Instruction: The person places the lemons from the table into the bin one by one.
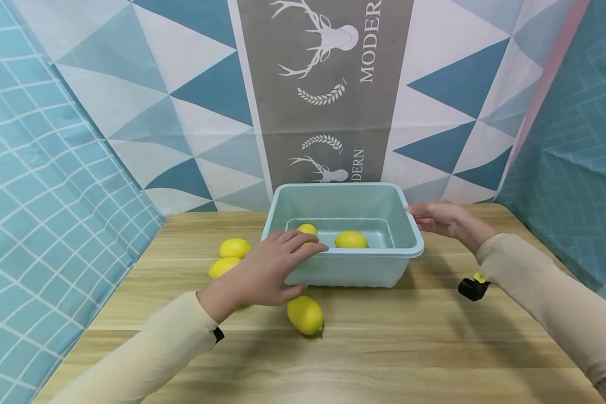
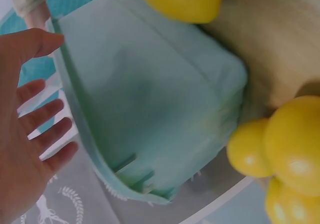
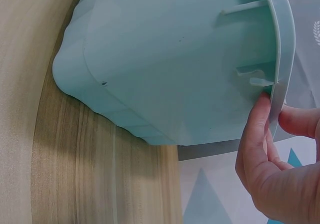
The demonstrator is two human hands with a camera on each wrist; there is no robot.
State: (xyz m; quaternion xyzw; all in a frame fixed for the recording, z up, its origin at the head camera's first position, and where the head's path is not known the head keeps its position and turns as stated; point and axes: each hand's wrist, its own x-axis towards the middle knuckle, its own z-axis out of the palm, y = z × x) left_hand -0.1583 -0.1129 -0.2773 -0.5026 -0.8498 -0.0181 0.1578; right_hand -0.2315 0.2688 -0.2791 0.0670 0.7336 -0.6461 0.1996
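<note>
The right hand [image 1: 436,219] pinches the rim of the pale blue basin [image 1: 350,269] at its right end, a narrow grip with the thumb on one side of the rim and the fingers on the other, as the right wrist view shows. The left hand [image 1: 272,266] holds nothing; its fingers are extended and apart, over the basin's front left corner, and whether they touch the rim I cannot tell.

The basin sits at the centre of the head frame, upright on the wooden table [image 1: 384,359], mouth facing up, its long axis running left to right and its long front wall turned toward the bottom of the frame. Inside it lie two lemons: the right-hand lemon [image 1: 350,239] lies with its length left to right, while the left-hand lemon [image 1: 307,229] is partly covered by the left hand's fingers, so its direction is unclear.

Just below the basin, near the left thumb, the front lemon [image 1: 305,315] slants from upper left to lower right, its tip toward the lower right. Left of the basin are the rear lemon [image 1: 234,248] and the middle lemon [image 1: 224,266], close together. At the right of the frame, beside the right sleeve [image 1: 530,286], lies a small black object [image 1: 473,288]
</note>
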